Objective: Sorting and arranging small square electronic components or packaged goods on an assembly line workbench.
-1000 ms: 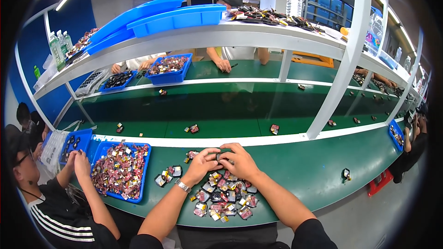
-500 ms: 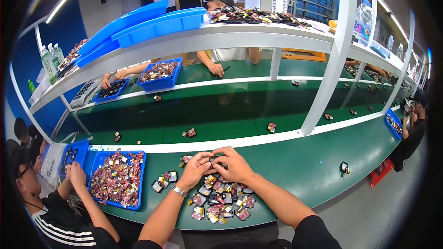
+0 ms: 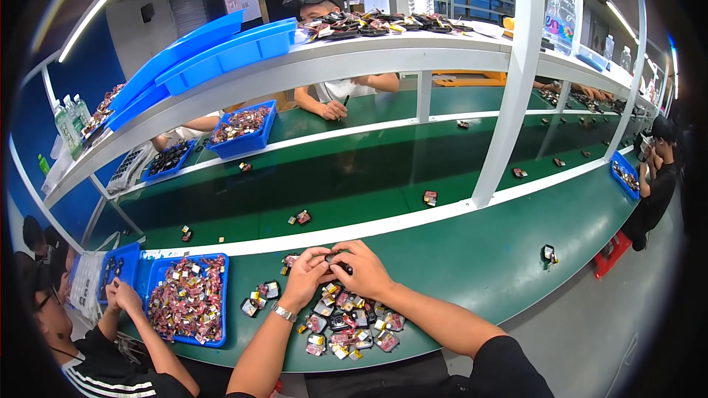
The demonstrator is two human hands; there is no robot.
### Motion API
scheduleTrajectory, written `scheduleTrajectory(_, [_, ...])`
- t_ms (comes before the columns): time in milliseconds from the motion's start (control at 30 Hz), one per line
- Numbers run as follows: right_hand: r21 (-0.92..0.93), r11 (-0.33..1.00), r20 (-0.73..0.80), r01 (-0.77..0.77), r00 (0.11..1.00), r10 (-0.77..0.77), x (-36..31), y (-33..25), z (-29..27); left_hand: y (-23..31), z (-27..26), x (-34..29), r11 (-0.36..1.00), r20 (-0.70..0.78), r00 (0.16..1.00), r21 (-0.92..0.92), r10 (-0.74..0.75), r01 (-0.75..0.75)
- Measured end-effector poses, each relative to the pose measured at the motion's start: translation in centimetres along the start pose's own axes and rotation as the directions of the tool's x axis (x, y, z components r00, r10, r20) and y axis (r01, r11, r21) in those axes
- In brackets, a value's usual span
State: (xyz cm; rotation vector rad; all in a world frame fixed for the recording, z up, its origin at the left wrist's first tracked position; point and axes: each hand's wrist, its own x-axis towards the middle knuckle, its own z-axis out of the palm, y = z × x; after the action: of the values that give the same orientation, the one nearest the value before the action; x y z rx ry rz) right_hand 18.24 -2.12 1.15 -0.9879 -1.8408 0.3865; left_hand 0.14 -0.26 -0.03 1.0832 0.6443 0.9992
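My left hand [image 3: 306, 278] and my right hand [image 3: 361, 269] meet over the green bench, and together they pinch a small black part [image 3: 338, 259] between the fingertips. A silver watch sits on my left wrist. Just below the hands lies a pile of small wrapped parts [image 3: 346, 326], pink, silver and black. A few more of these parts [image 3: 260, 298] lie to the left of my left hand.
A blue tray [image 3: 219, 308] full of the same parts stands at the left, where a neighbouring person's hands [image 3: 122, 296] work. Single parts [image 3: 430, 197] ride the green conveyor [image 3: 354, 169] beyond the white rail. One black part [image 3: 549, 253] lies alone at the right. Other people sit across and at far right.
My hands stay together on the small black part over the pile. The view has shifted slightly; nothing else has visibly moved.
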Motion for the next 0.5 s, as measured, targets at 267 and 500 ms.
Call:
scheduleTrajectory(267, [-0.065,0.998,-0.006,-0.004,1.0,0.003,0.0,-0.05,0.12,0.29,0.3,0.06,1.0,0.02,1.0,0.0,-0.016,0.016])
scheduleTrajectory(500, [-0.04,0.999,-0.028,-0.003,1.0,0.002,-0.11,-0.37,0.02,-0.11,0.02,0.09,1.0,0.023,1.0,-0.024,-0.007,0.007])
